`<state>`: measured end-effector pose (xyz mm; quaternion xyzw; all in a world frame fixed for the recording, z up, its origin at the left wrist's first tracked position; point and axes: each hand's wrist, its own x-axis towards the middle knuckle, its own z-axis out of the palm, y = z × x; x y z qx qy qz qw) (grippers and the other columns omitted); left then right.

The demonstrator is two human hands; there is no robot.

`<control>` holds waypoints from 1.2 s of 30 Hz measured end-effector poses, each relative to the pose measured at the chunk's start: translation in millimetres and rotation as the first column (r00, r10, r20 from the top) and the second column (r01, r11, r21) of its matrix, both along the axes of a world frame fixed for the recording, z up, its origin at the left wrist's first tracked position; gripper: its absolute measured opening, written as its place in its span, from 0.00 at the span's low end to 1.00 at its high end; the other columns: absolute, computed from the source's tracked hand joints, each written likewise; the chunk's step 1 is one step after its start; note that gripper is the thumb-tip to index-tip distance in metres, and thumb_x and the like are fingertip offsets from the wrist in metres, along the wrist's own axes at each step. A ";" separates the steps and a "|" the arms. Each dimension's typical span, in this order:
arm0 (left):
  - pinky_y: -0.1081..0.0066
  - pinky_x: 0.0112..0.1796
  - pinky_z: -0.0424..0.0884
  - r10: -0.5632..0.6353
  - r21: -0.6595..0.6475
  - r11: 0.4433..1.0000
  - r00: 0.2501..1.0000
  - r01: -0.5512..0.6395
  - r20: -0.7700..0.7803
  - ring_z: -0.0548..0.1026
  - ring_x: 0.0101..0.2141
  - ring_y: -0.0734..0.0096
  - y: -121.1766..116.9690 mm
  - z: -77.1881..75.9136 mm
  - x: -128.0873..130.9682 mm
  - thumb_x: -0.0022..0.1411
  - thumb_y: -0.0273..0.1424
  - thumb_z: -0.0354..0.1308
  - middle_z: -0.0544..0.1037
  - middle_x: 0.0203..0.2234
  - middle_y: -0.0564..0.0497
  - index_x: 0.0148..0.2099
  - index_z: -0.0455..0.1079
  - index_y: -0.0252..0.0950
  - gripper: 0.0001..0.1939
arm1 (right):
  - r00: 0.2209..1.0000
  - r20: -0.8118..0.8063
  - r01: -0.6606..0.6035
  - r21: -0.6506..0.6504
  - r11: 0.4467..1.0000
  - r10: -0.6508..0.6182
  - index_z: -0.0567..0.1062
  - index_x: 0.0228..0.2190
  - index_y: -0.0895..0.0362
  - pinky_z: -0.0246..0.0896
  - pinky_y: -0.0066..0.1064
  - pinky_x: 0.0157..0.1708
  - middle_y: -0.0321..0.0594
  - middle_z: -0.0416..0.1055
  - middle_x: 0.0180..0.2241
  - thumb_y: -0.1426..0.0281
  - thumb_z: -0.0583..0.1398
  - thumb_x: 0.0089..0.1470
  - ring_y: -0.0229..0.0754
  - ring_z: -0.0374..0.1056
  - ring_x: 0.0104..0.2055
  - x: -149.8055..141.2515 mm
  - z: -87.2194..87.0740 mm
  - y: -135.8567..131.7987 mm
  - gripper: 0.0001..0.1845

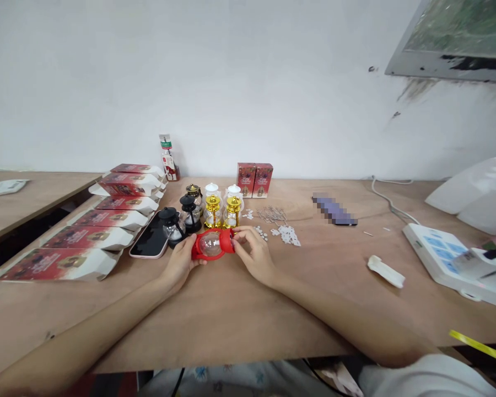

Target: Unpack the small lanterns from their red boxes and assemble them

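Observation:
I hold a small red lantern point(212, 244) with a clear globe, lying on its side just above the wooden table point(231, 309). My left hand point(181, 261) grips its left end, fingers wrapped round it. My right hand point(254, 255) pinches its right end, fingers closed. Right behind it stand several small lanterns: black ones point(172, 225), gold ones point(213, 212) and white ones point(233, 194). Small white and metal parts point(283, 232) lie scattered just right of my right hand.
A row of flattened red-and-white cartons point(91, 238) runs along the left, with a phone point(151, 240) beside them. Two upright red boxes point(254, 180) stand at the back. A white device point(446, 259), a cable point(391, 203) and a white scrap point(386, 271) lie to the right.

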<state>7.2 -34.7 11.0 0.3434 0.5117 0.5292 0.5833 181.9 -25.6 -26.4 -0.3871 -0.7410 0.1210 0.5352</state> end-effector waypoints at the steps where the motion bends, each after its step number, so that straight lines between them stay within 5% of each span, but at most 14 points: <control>1: 0.80 0.18 0.70 -0.003 0.005 1.000 1.000 0.003 0.001 0.69 0.22 0.78 -0.2 -0.1 -0.1 0.62 0.30 0.49 0.71 0.25 0.51 0.33 0.68 0.30 0.10 | 1.000 -0.002 -0.001 -0.007 1.000 0.001 0.68 0.30 0.54 0.63 0.35 0.41 0.44 0.69 0.39 0.70 0.53 0.56 0.42 0.67 0.42 0.5 0.1 0.1 0.05; 16: 0.77 0.19 0.72 -0.010 0.037 0.999 1.000 0.009 0.013 0.69 0.22 0.78 1.6 -3.5 -0.9 0.59 0.30 0.54 0.70 0.24 0.52 0.29 0.66 0.30 0.08 | 0.996 0.039 -0.077 -0.121 0.990 0.082 0.61 0.30 0.54 0.62 0.36 0.39 0.44 0.60 0.39 0.73 0.48 0.55 0.41 0.62 0.40 -1.1 -3.7 5.6 0.04; 22: 0.79 0.19 0.71 0.008 0.004 1.000 0.999 -0.008 0.034 0.69 0.20 0.79 1.2 -1.9 -0.8 0.61 0.29 0.53 0.71 0.24 0.52 0.30 0.67 0.30 0.09 | 0.996 0.019 -0.081 -0.070 0.994 0.083 0.58 0.30 0.54 0.62 0.37 0.41 0.44 0.59 0.38 0.73 0.47 0.56 0.40 0.61 0.40 -2.4 -5.5 7.2 0.04; 36: 0.76 0.21 0.74 0.022 -0.012 1.000 0.999 -0.021 0.042 0.70 0.21 0.78 1.7 0.4 -0.3 0.62 0.27 0.50 0.73 0.25 0.51 0.30 0.67 0.30 0.09 | 0.982 -0.160 -0.136 -0.192 0.972 0.105 0.66 0.31 0.54 0.64 0.32 0.36 0.40 0.64 0.35 0.71 0.52 0.51 0.39 0.65 0.36 -1.8 -0.6 5.6 0.04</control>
